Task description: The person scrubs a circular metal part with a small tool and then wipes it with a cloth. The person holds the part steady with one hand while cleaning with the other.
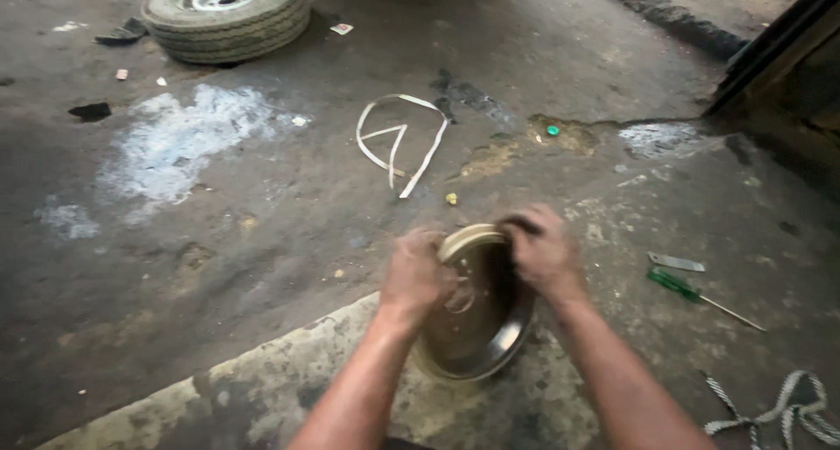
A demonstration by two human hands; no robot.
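Hands grip the round metal cover (477,327): left hand (416,275) & right hand (542,253) clamped on its rim; hold both sides tight, w/ no wobble.

**Bare forearms, grimy hands**

Two forearms come in from the near edge, both bare with no sleeves, gloves, watch or rings showing. The left hand (413,273) and right hand (544,250) look smudged with dark grime across knuckles and fingers.

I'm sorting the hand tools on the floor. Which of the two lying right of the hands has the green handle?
The screwdriver, lying nearer the person, with a thin metal shaft pointing right. The other tool, just beyond it, is a flat grey metal piece.
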